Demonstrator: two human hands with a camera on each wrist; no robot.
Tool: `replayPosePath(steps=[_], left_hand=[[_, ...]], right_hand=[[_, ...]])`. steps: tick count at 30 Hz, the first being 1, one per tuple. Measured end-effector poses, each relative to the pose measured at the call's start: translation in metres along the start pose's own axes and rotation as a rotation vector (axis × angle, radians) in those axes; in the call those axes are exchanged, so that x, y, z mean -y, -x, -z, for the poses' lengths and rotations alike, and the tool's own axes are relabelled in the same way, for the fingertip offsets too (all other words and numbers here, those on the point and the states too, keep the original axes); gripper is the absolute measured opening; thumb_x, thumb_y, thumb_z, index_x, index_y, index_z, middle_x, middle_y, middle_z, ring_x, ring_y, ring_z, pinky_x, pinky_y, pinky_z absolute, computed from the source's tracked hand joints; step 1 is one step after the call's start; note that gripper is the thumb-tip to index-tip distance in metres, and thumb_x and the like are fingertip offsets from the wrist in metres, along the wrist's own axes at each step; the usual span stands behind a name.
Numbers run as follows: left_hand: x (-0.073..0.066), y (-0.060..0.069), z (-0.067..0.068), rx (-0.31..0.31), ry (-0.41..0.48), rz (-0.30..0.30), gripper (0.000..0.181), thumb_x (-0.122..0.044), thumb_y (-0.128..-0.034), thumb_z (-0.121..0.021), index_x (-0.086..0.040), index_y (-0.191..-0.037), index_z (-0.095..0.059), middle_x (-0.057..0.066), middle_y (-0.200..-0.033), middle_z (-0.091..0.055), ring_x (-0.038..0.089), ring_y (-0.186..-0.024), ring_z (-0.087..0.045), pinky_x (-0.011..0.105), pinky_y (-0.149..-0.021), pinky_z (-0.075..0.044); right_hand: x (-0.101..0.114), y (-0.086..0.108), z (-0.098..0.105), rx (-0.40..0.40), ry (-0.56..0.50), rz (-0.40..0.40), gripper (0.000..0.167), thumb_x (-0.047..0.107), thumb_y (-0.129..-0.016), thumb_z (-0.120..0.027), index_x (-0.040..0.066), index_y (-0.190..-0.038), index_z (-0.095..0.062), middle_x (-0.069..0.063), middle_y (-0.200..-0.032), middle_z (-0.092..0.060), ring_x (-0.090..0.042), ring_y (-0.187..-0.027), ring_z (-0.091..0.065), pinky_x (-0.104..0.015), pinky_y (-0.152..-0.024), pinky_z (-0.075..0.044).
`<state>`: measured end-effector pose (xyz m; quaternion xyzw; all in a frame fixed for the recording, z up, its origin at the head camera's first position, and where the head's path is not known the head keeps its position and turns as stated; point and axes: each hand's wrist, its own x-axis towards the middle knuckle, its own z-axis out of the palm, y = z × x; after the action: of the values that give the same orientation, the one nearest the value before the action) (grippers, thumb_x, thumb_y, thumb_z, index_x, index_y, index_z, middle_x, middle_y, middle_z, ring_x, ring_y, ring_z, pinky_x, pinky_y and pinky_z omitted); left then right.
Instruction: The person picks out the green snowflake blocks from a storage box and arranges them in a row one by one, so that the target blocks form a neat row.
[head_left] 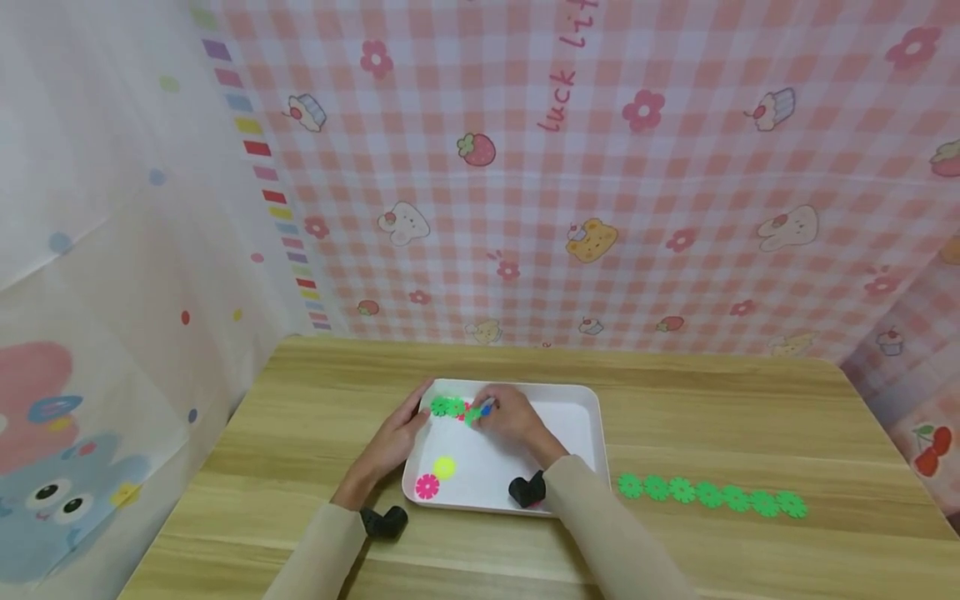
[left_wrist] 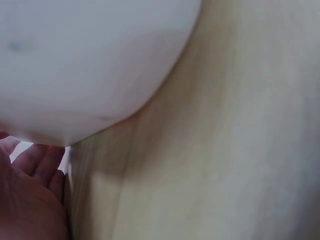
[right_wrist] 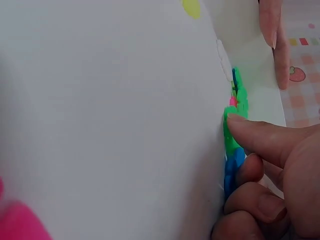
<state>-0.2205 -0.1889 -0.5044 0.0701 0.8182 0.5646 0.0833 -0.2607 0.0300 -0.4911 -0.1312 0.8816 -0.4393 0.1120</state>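
My left hand (head_left: 390,442) grips the left side of the white tray (head_left: 510,505), its thumb at the rim; in the left wrist view the hand (left_wrist: 34,200) shows fingers against the tray's outer side. Over the tray's far part, my right hand (head_left: 512,417) pinches a green flower-shaped piece (head_left: 472,415). The right wrist view shows the right hand (right_wrist: 280,175) with its thumb on the green piece (right_wrist: 229,132) and its other fingers curled beside a blue piece (right_wrist: 233,172). More green pieces (head_left: 447,407) and some pink lie left of that hand.
A pink flower piece (head_left: 427,486) and a yellow one (head_left: 445,467) lie in the tray's near left corner. Right of the tray, a row of several green pieces (head_left: 708,494) lies on the wooden table (head_left: 720,417). A checked cloth (head_left: 525,192) hangs behind.
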Motion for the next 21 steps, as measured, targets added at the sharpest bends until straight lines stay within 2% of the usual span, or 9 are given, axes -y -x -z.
replayPosePath(steps=[10, 21], left_hand=[[0.002, -0.0005, 0.0007, 0.005, 0.005, 0.003, 0.052, -0.018, -0.1083, -0.034, -0.027, -0.158, -0.025, -0.002, -0.166, -0.017, 0.02, -0.153, -0.008, 0.045, -0.124, -0.006], [0.0036, -0.0004, 0.0005, 0.013, 0.006, -0.008, 0.051, -0.021, -0.1085, -0.035, -0.027, -0.158, -0.025, 0.0, -0.166, -0.016, 0.022, -0.153, -0.007, 0.047, -0.124, -0.004]], right_hand=[[0.0022, 0.0033, -0.0002, 0.017, -0.001, 0.001, 0.015, 0.006, -0.081, -0.08, 0.01, -0.091, -0.07, -0.004, -0.085, -0.057, -0.019, -0.079, -0.05, -0.028, -0.07, -0.043], [0.0045, 0.0069, 0.0006, 0.055, 0.046, 0.001, 0.011, 0.007, -0.08, -0.081, 0.008, -0.089, -0.074, -0.004, -0.09, -0.056, -0.018, -0.083, -0.049, -0.028, -0.073, -0.044]])
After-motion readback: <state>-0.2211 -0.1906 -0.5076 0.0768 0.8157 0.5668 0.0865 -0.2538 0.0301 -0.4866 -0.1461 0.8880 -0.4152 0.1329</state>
